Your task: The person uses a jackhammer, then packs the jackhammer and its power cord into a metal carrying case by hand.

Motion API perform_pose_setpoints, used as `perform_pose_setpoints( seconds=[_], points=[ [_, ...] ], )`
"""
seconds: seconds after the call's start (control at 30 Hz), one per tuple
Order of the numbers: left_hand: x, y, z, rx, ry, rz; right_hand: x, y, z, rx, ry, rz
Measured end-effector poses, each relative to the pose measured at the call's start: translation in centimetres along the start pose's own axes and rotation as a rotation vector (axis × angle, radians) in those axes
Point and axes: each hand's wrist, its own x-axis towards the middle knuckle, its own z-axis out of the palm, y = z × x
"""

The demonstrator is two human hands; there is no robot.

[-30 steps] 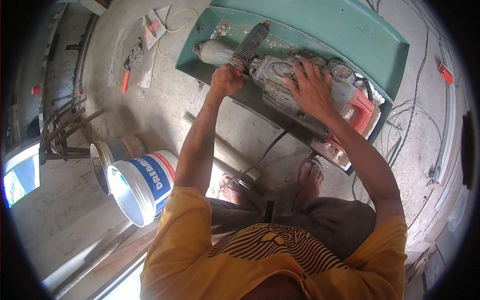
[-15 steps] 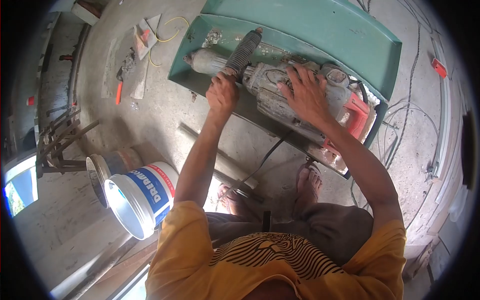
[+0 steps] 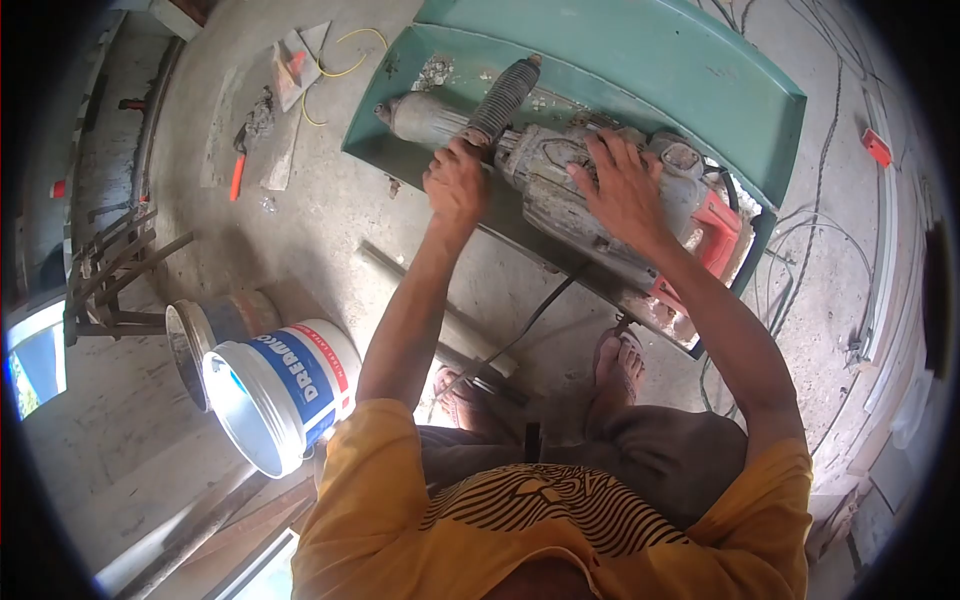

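One green case, lid back, power tool inside

Concrete floor underneath everything. Case lies on it at far centre, slanting from far left to near right; lid opened to the far side. Power tool lies lengthwise in the case: grey, dusty body in the middle, tapered nose at left, red rear handle at right. White bucket with blue label at near left, tipped, its mouth to the left; dirty grey bucket just beyond it. Pale pipe on the floor between case and white bucket. Dark cable runs from the case's near side across the pipe.

Right hand: palm down on the tool body, fingers apart, laid over the top. Left hand: fingers clamped on the near end of the ribbed handle, which crosses the tool near its nose; undersides of fingers hidden. Orange-handled trowel on the floor, far left. Small red object, far right; type cannot be told.
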Motion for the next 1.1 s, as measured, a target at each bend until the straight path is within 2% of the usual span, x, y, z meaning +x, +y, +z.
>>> perform_pose_setpoints(
  seconds=[0.07, 0.13, 0.17, 0.23, 0.3, 0.37, 0.4, 0.43, 0.5, 0.53, 0.57, 0.63, 0.67, 0.7, 0.77, 0.83, 0.9, 0.93, 0.97, 1.03, 1.07, 1.1],
  points=[
    [0.4, -1.4, 2.7, -0.056, 0.006, 0.010, 0.3, 0.3, -0.3, -0.012, -0.028, 0.007],
    [0.2, -3.4, 3.2, -0.323, 0.212, 0.235, -0.1, -0.1, -0.2, 0.004, -0.059, 0.010],
    [1.6, -4.5, 2.0, -0.308, 0.222, 0.234, 0.0, 0.1, -0.1, 0.003, -0.037, 0.006],
    [4.4, -5.5, -1.4, -1.159, -1.007, -0.246, 0.1, 0.0, 0.1, 0.001, -0.007, 0.009],
    [5.0, -4.7, -2.1, -1.216, -1.056, -0.250, 0.1, 0.4, 0.0, 0.037, -0.024, 0.014],
    [4.3, -4.2, -2.5, -1.111, -0.927, -0.298, -0.3, 0.5, -0.1, 0.042, -0.025, 0.021],
    [3.7, -3.5, -2.0, -0.793, -0.653, -0.211, 0.0, 0.4, -0.2, 0.041, -0.011, 0.009],
    [2.5, -2.2, -1.5, -0.790, -0.651, -0.216, 0.1, 0.3, 0.0, 0.045, -0.012, 0.006],
    [-0.3, 0.9, -2.6, -0.108, -0.018, -0.044, 0.1, 0.4, 0.2, 0.009, -0.002, 0.019],
    [-0.4, -0.2, 0.6, -0.124, 0.088, 0.005, 0.1, 0.4, 0.3, 0.000, 0.002, 0.018],
    [0.3, -0.6, 1.0, -0.139, 0.095, 0.003, 0.1, 0.3, 0.4, 0.001, -0.006, 0.025],
    [0.6, -1.4, 1.3, -0.307, -0.039, 0.051, -0.1, 0.6, 0.0, -0.005, -0.022, 0.025],
    [1.6, -2.4, -0.1, -0.425, -0.231, 0.040, -0.2, 0.5, -0.2, 0.008, -0.024, 0.025],
    [2.2, -4.0, -0.2, -0.409, -0.226, 0.033, 0.0, 0.2, -0.2, 0.028, -0.014, 0.022],
    [4.3, -5.8, -1.1, -1.218, -1.076, -0.317, 0.3, -0.3, -0.1, 0.021, 0.002, 0.010],
    [4.5, -4.5, -1.7, -1.283, -1.029, -0.287, 0.4, 0.6, -0.3, -0.010, 0.006, 0.034],
    [4.1, -3.7, -3.3, -0.956, -0.887, -0.304, 0.2, 0.2, -0.5, 0.064, -0.046, 0.042],
    [3.4, -2.1, -5.6, -0.506, -0.561, 0.008, 0.1, 0.3, -0.3, 0.067, -0.053, 0.037],
    [2.0, -0.9, -5.2, -0.501, -0.567, 0.003, 0.0, 0.4, -0.1, 0.044, -0.036, 0.037],
    [-0.1, 0.6, -2.3, -0.080, -0.108, -0.080, 0.4, 0.1, 0.1, 0.018, -0.010, 0.027],
    [-0.2, 0.1, -0.5, -0.131, 0.064, -0.076, 0.4, 0.0, 0.1, 0.012, -0.015, 0.029],
    [0.3, 0.0, -0.4, -0.144, 0.064, -0.078, 0.2, 0.2, -0.1, 0.001, -0.023, 0.033]
  ],
)
